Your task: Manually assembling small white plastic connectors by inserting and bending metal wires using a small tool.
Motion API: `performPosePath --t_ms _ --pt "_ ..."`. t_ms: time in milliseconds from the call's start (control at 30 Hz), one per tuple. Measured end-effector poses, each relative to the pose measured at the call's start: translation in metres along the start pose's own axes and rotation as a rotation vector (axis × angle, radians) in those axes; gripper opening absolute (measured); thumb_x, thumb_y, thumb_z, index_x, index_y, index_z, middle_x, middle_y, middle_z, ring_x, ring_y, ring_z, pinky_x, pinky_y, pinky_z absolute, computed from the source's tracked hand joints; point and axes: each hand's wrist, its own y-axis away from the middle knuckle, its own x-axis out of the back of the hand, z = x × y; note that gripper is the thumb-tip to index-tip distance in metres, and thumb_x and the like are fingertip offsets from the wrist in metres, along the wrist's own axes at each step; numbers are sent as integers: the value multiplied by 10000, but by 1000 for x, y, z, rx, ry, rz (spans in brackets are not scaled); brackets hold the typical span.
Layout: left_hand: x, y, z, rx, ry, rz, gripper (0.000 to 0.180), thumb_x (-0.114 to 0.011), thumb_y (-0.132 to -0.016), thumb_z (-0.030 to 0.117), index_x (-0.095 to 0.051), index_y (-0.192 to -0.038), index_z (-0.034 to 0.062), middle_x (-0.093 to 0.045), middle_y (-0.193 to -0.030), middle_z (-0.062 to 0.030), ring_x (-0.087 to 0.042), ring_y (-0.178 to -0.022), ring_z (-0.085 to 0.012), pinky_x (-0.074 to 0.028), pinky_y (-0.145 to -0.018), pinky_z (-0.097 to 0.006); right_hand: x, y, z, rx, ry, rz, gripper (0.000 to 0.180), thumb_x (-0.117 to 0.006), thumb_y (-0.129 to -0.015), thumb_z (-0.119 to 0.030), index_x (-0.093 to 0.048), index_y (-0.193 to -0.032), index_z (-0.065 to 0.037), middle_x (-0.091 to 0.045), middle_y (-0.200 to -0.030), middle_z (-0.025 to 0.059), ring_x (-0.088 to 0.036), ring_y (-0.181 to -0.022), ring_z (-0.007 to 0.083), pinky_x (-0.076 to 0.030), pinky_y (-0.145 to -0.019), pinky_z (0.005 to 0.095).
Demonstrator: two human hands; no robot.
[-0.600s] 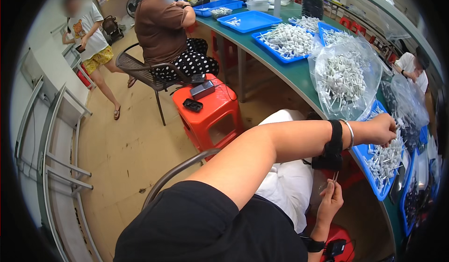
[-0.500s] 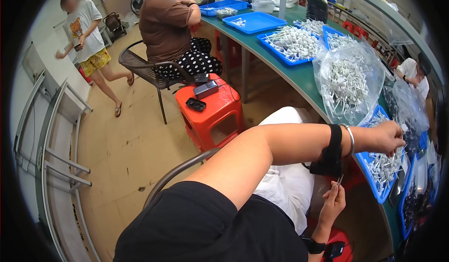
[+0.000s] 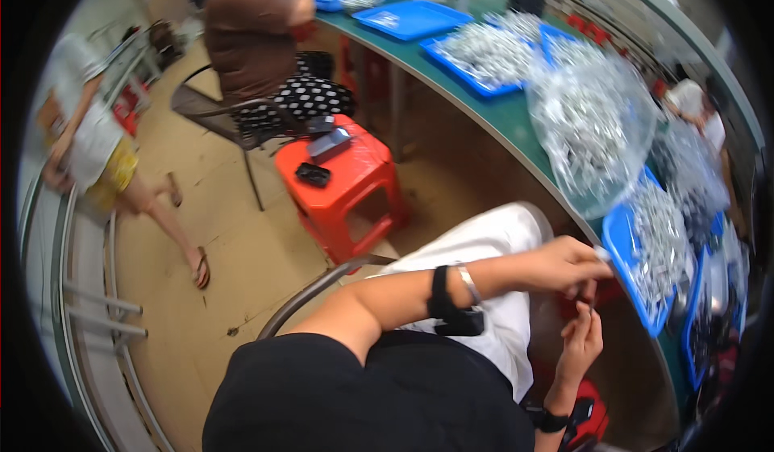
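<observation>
Between the right hand (image 3: 582, 343) and the blue tray (image 3: 617, 241) an open gap runs over the green table's edge (image 3: 506, 121), though the left hand (image 3: 568, 265) narrows its upper end, a bulging clear bag (image 3: 592, 129) bars the far side and, blurred as it is, a greyish bag (image 3: 689, 170) seemingly crowds the right.

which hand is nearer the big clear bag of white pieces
Left. The left hand is apart from the clear bag, lower in the picture; the right hand is farther down, beneath the left one, and farther from the bag.

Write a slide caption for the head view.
Left hand and right hand close together near a blue tray holding many small white parts.
</observation>
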Motion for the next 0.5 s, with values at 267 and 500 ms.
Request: performPosePath --t_ms 267,500 --pt "36 50 -51 172 -7 132 338 -564 -1022 298 -679 -1179 22 -676 -851 -9 -554 -711 -51 -467 -658 -203 -40 -10 -8 62 199 -155 163 -637 -959 -105 -683 -1067 7 -594 -629 64 -546 -542 96 -439 -524 266" --pt "29 50 -67 199 -26 169 326 -565 -1020 227 -658 -1209 -21 -631 -918 15 -490 -753 -44 -420 -703 -192 -41 1 9 65 168 -217 195 -654 -964 -173 -670 -1059 -3 -594 -605 83 -543 -512 128 -440 -523 276"
